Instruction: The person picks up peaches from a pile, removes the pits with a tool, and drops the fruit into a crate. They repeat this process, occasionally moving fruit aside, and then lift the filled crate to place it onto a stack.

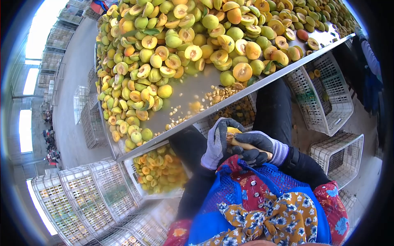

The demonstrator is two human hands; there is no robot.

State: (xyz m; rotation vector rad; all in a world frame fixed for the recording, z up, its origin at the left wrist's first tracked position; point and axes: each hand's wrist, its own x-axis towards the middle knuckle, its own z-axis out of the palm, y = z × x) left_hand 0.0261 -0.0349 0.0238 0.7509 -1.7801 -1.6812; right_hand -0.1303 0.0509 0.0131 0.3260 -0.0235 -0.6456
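My left hand (221, 141), in a lavender glove with a dark grey coating, is closed around a yellow piece of stone fruit (234, 130), perhaps apricot. My right hand (262, 146), in a matching glove, grips a tool with a light wooden handle (242, 144); its working end is hidden at the fruit. Both hands meet above my lap, just below the edge of a metal table (197, 88). Heaped on that table are whole and halved yellow-green fruits (172, 41). Loose pits (221, 95) lie near its front edge.
Below the table at left, a white crate (137, 180) holds fruit halves. Another container of pieces (236, 112) sits under the edge, before my knees. White plastic crates (334, 158) stand at right, with stacked crates (84, 192) at left. Another person's sleeve (370, 57) shows far right.
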